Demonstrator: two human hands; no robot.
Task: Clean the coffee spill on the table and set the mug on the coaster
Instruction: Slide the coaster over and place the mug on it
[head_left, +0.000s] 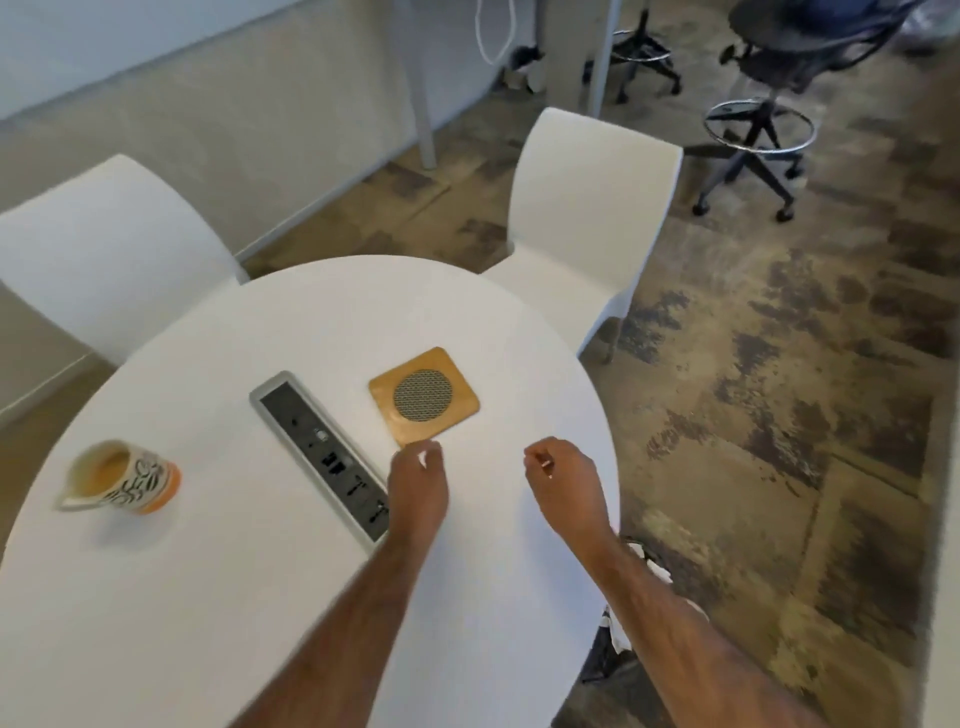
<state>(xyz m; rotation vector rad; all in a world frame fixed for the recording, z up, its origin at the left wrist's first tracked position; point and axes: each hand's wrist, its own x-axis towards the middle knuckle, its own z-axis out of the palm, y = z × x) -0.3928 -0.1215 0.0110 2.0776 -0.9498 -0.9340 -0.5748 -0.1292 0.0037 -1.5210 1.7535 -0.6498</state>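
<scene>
A mug (122, 477) with a black-and-white pattern and an orange base lies tipped on its side at the left of the round white table (234, 597), mouth facing left. The square wooden coaster (423, 397) with a round mesh centre lies near the table's middle. My left hand (418, 480) hovers just in front of the coaster's near corner, fingers curled, holding nothing. My right hand (563, 480) hangs over the table's right side, fingers loosely curled and empty. I can make out no spill on the white top.
A grey power and socket strip (322, 452) is set into the table between mug and coaster. Two white chairs stand at the far side, one at the left (104, 249) and one at the right (587, 208). Black office stools (758, 119) stand on the patterned carpet beyond.
</scene>
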